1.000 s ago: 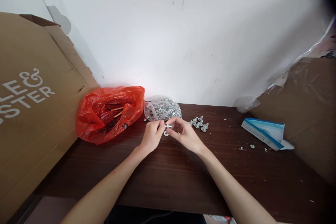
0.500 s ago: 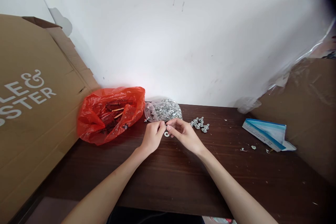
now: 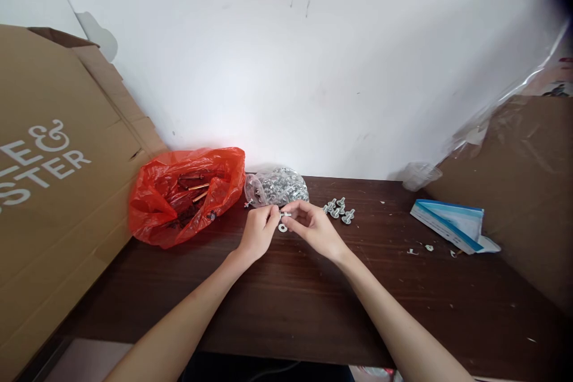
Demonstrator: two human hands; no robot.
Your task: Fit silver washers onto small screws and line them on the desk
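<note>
A small silver bolt (image 3: 286, 214) sits between my two hands above the table, its shank pointing right. My left hand (image 3: 259, 230) is closed, thumb pressed against the bent fingers, gripping the bolt's head end. From the other side, the thumb and fingertips of my right hand (image 3: 313, 230) close around the shank. Whether a nut is on it is too small to make out. Just below the fingertips, a flat washer (image 3: 282, 228) lies on the table. Several bolts with washers (image 3: 339, 209) are grouped to the right of my right hand.
Behind my hands a clear plastic bag (image 3: 282, 185) of small metal hardware leans on the white wall. To its left is an open red bag (image 3: 152, 209) holding long metal pieces. Cardboard (image 3: 54, 221) stands at left; a blue-and-white packet (image 3: 447, 224) and white scraps lie at right.
My hands stay together around the bolt. The right fingertips shift along and around its shank, covering it half a second ago and showing it again now. The view moves slightly.
</note>
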